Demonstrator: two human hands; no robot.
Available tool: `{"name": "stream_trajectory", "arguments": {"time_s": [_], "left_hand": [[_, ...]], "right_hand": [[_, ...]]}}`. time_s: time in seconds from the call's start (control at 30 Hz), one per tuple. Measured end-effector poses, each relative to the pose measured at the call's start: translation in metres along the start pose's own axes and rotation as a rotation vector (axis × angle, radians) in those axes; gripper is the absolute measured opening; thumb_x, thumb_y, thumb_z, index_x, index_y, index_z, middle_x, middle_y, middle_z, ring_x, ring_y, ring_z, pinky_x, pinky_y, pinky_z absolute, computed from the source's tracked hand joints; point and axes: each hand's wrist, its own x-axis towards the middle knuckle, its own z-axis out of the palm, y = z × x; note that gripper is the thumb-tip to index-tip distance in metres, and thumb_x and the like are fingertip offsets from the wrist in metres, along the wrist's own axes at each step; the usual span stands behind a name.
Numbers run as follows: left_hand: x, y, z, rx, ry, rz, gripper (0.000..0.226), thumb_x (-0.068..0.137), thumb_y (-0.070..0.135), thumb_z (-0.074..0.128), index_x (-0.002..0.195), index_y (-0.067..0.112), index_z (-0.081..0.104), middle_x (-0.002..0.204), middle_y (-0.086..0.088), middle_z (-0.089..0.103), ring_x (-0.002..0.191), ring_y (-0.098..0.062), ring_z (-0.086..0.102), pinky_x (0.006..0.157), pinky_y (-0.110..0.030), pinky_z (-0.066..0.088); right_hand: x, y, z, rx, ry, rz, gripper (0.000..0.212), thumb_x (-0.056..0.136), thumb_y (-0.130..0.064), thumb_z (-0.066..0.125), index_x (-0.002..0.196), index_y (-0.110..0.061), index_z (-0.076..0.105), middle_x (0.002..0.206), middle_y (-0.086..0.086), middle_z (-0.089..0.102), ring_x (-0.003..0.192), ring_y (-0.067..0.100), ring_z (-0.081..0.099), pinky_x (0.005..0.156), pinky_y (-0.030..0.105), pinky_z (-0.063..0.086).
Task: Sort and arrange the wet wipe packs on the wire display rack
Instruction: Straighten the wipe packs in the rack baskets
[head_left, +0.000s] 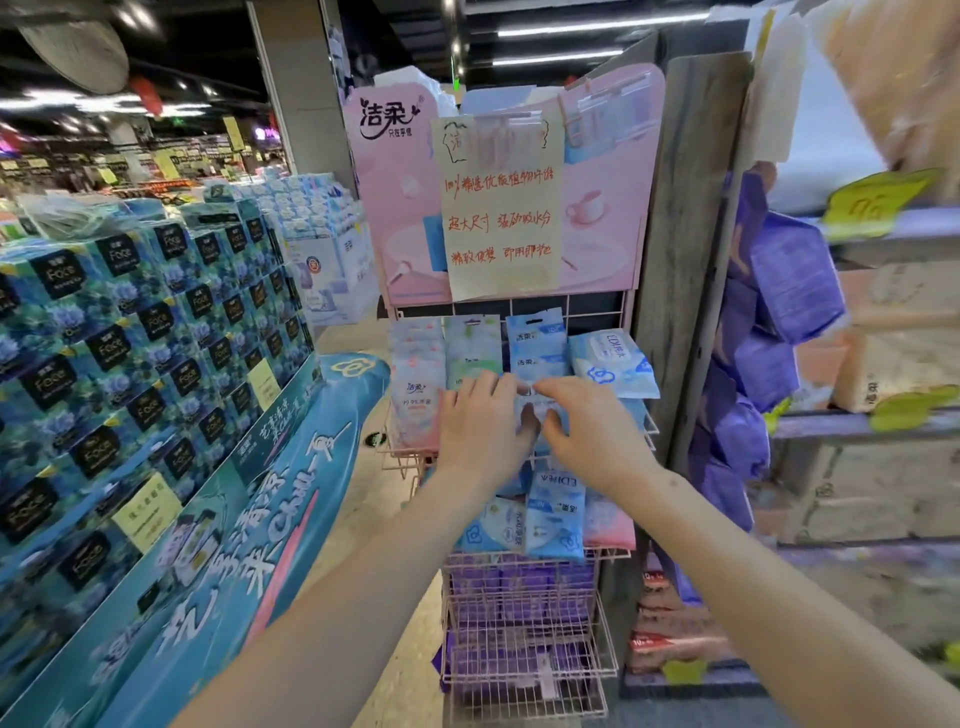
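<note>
A pink wire display rack (524, 644) stands in front of me with wet wipe packs in its tiers. The top tier holds a pink pack (415, 395), a green pack (471, 345), a blue pack (537, 340) and a tilted white-blue pack (613, 364). My left hand (480, 426) and my right hand (587, 426) both grip a light blue pack (535, 410) at the middle of the top tier; it is mostly hidden by my fingers. The tier below holds upside-down blue packs (553, 512) and a pink pack (610, 522). Purple packs (519, 587) fill the lower baskets.
A pink header board with a handwritten paper note (501, 208) tops the rack. Stacked blue tissue boxes (130, 343) on a teal display fill the left. A wooden post (691, 260) and shelves with purple packs (795, 280) stand at the right.
</note>
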Motion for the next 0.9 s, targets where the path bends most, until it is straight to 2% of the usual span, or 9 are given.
{"name": "stream_trajectory", "arguments": {"time_s": [0.1, 0.17, 0.37, 0.43, 0.53, 0.6, 0.7, 0.8, 0.9], "left_hand": [[-0.044, -0.007, 0.004, 0.043, 0.043, 0.095, 0.028, 0.085, 0.038, 0.051, 0.098, 0.021, 0.069, 0.094, 0.002, 0.068, 0.091, -0.026, 0.065, 0.084, -0.040, 0.044], [-0.074, -0.014, 0.010, 0.012, -0.008, 0.080, 0.024, 0.085, 0.036, 0.052, 0.095, 0.021, 0.068, 0.092, 0.002, 0.065, 0.088, -0.026, 0.063, 0.077, -0.040, 0.047], [-0.128, -0.013, 0.021, 0.038, -0.415, 0.010, 0.032, 0.095, 0.042, 0.051, 0.118, 0.022, 0.060, 0.115, -0.002, 0.062, 0.107, -0.027, 0.058, 0.093, -0.043, 0.045], [-0.133, -0.010, 0.027, 0.066, -0.480, -0.010, 0.036, 0.095, 0.043, 0.050, 0.122, 0.021, 0.058, 0.120, -0.003, 0.062, 0.110, -0.028, 0.059, 0.093, -0.044, 0.046], [-0.134, -0.003, 0.035, 0.018, -0.552, -0.075, 0.037, 0.097, 0.043, 0.048, 0.123, 0.018, 0.057, 0.121, -0.006, 0.061, 0.111, -0.030, 0.059, 0.094, -0.045, 0.045], [-0.130, 0.002, 0.042, -0.038, -0.600, -0.123, 0.034, 0.097, 0.041, 0.049, 0.121, 0.016, 0.055, 0.120, -0.008, 0.061, 0.110, -0.032, 0.059, 0.094, -0.046, 0.047], [-0.119, 0.007, 0.058, -0.127, -0.615, -0.217, 0.032, 0.097, 0.038, 0.051, 0.121, 0.018, 0.054, 0.118, -0.008, 0.062, 0.108, -0.033, 0.061, 0.092, -0.047, 0.051], [-0.107, 0.011, 0.072, -0.197, -0.606, -0.334, 0.025, 0.099, 0.032, 0.052, 0.117, 0.016, 0.056, 0.113, -0.010, 0.067, 0.104, -0.035, 0.064, 0.087, -0.046, 0.054], [-0.098, 0.014, 0.089, -0.194, -0.577, -0.431, 0.023, 0.101, 0.027, 0.051, 0.117, 0.010, 0.055, 0.108, -0.013, 0.067, 0.100, -0.037, 0.066, 0.081, -0.044, 0.055]], "right_hand": [[-0.042, -0.005, 0.016, -0.037, 0.054, 0.086, 0.036, 0.087, -0.006, 0.061, 0.122, -0.008, 0.068, 0.119, 0.007, 0.071, 0.114, 0.027, 0.062, 0.098, 0.042, 0.049], [-0.065, -0.006, 0.026, -0.069, 0.025, 0.150, 0.034, 0.085, -0.006, 0.061, 0.118, -0.008, 0.069, 0.113, 0.009, 0.072, 0.109, 0.031, 0.064, 0.093, 0.043, 0.052], [-0.106, -0.005, 0.052, -0.096, -0.283, 0.462, 0.040, 0.094, -0.020, 0.056, 0.132, -0.008, 0.061, 0.132, 0.014, 0.064, 0.121, 0.034, 0.058, 0.096, 0.043, 0.049], [-0.113, 0.000, 0.057, -0.045, -0.288, 0.536, 0.040, 0.094, -0.019, 0.055, 0.134, -0.010, 0.059, 0.130, 0.015, 0.064, 0.116, 0.036, 0.060, 0.085, 0.037, 0.048], [-0.114, 0.013, 0.062, 0.024, -0.256, 0.630, 0.027, 0.092, -0.017, 0.052, 0.115, -0.010, 0.064, 0.109, 0.019, 0.070, 0.093, 0.037, 0.063, 0.070, 0.033, 0.042], [-0.110, 0.024, 0.065, 0.095, -0.211, 0.685, 0.032, 0.094, -0.018, 0.053, 0.123, -0.011, 0.064, 0.112, 0.020, 0.070, 0.099, 0.039, 0.064, 0.079, 0.038, 0.050], [-0.099, 0.042, 0.068, 0.199, -0.146, 0.788, 0.044, 0.095, -0.025, 0.057, 0.135, -0.008, 0.058, 0.121, 0.020, 0.068, 0.109, 0.037, 0.065, 0.093, 0.039, 0.051], [-0.089, 0.056, 0.073, 0.274, -0.171, 0.841, 0.040, 0.094, -0.028, 0.063, 0.125, -0.003, 0.062, 0.110, 0.019, 0.072, 0.104, 0.034, 0.068, 0.088, 0.036, 0.050], [-0.079, 0.068, 0.081, 0.337, -0.177, 0.857, 0.042, 0.093, -0.029, 0.068, 0.122, 0.001, 0.063, 0.116, 0.020, 0.070, 0.109, 0.034, 0.066, 0.090, 0.036, 0.050]]}}
